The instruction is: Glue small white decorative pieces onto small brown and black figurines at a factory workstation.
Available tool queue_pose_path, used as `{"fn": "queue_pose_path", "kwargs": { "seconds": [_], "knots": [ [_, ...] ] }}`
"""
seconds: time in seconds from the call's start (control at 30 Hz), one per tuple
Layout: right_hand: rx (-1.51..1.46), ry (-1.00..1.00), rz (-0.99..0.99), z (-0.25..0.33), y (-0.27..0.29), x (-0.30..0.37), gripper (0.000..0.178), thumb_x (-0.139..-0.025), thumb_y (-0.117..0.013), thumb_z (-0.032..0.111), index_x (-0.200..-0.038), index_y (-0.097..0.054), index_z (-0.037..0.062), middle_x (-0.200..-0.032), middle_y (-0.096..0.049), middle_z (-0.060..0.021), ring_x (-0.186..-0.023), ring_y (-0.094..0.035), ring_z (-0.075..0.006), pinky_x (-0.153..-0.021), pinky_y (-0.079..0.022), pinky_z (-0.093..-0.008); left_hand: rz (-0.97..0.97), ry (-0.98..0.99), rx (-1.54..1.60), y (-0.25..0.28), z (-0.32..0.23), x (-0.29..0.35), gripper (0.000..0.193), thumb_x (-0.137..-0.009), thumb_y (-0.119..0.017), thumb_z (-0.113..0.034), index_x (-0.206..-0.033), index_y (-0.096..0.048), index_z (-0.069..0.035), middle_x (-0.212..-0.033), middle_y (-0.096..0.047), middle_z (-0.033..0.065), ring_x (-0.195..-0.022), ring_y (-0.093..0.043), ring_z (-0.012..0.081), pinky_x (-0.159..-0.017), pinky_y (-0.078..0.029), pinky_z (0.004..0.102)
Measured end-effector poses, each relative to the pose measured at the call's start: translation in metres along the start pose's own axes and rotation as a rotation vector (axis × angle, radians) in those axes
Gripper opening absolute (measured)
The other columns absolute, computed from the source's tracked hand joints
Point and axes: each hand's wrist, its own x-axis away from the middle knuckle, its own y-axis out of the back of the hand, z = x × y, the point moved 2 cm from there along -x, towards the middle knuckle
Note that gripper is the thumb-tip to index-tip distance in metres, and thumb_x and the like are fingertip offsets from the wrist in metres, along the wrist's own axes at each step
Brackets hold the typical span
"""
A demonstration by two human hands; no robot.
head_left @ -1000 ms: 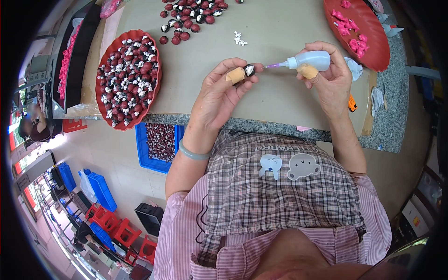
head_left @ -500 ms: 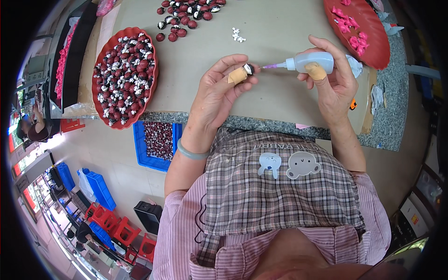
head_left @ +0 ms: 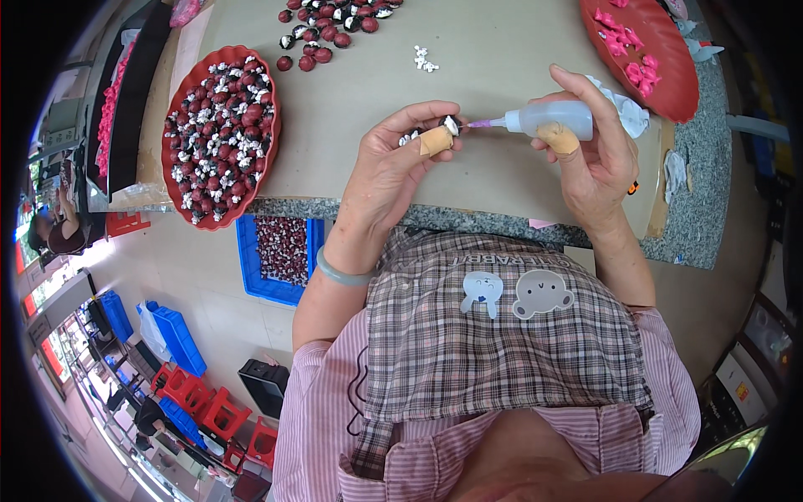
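My left hand (head_left: 393, 155), its thumb wrapped in tan tape, pinches a small black-and-white round piece (head_left: 451, 125) over the table. Part of another black-and-white piece (head_left: 411, 136) shows between its fingers. My right hand (head_left: 598, 151), also with a taped thumb, is closed around a translucent squeeze bottle (head_left: 556, 119) lying sideways. The bottle's thin purple nozzle (head_left: 481, 124) points left, its tip at the pinched piece; whether they touch I cannot tell. Beyond my hands lie several small white pieces (head_left: 425, 58).
A red scalloped tray (head_left: 274, 138) of dark red, black and white pieces stands left. Loose dark red pieces (head_left: 326, 33) lie at the far side. Another red tray (head_left: 682, 79) holds pink pieces. White crumpled tissue (head_left: 627, 113) lies by my right hand. A blue crate (head_left: 249, 268) sits below the table edge.
My left hand has shifted slightly right and turned the piece, showing another piece among its fingers. The bottle has moved slightly left, its nozzle tip closer to the pinched piece.
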Motion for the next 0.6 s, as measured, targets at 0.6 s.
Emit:
{"fn": "queue_pose_path", "kwargs": {
  "seconds": [0.6],
  "knots": [
    [0.107, 0.087, -0.013, 0.0086, -0.0048, -0.0052, 0.043, -0.077, -0.073, 0.009, -0.118, -0.061, 0.0017, -0.089, -0.068, -0.0103, -0.075, -0.066, -0.0185, -0.064, -0.053, -0.0266, 0.01, 0.043, -0.001, -0.0013, 0.0031, -0.0008, 0.034, -0.086, -0.065, -0.005, -0.118, -0.058, 0.006, -0.101, -0.061, 0.0089, -0.086, -0.063, 0.0147, -0.077, -0.053, 0.0223]
  ]
}}
